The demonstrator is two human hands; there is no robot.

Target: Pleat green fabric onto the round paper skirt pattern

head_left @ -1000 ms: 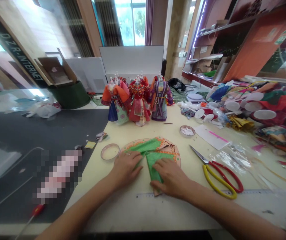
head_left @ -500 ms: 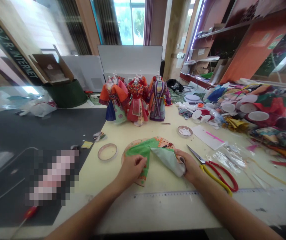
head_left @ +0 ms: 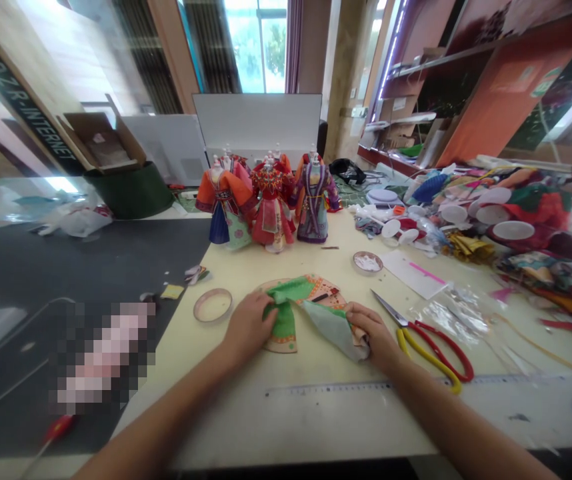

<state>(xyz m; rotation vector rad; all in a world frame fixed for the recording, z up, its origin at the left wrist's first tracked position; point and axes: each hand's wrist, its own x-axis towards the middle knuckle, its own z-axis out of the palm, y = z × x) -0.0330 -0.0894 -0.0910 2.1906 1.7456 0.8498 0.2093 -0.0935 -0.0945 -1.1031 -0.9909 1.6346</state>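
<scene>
A green piece of fabric [head_left: 284, 324] with an orange patterned border lies fanned on the table in front of me. My left hand [head_left: 251, 323] is closed on its left part, bunching the cloth at the fingers. With thumb and fingers pressed together, my right hand [head_left: 372, 335] grips the right edge, where the pale underside [head_left: 333, 328] is folded over. A thin dark stick [head_left: 320, 298] rests on the patterned part between the hands. Scissors [head_left: 409, 327] with red and yellow handles lie open just right of my right hand.
Small dressed mannequins [head_left: 271, 210] stand at the back. A roll of tape [head_left: 213, 305] lies left, a dish of white bits [head_left: 367, 262] right. A ruler [head_left: 329, 389] runs along the front. Fabric scraps and plastic cups [head_left: 513, 230] pile up at right; a dark mat [head_left: 166, 243] covers the left.
My left hand has moved left and slightly up, from the cloth's middle to its left part, gathering it there. The right hand keeps its hold, its fingers shifted slightly.
</scene>
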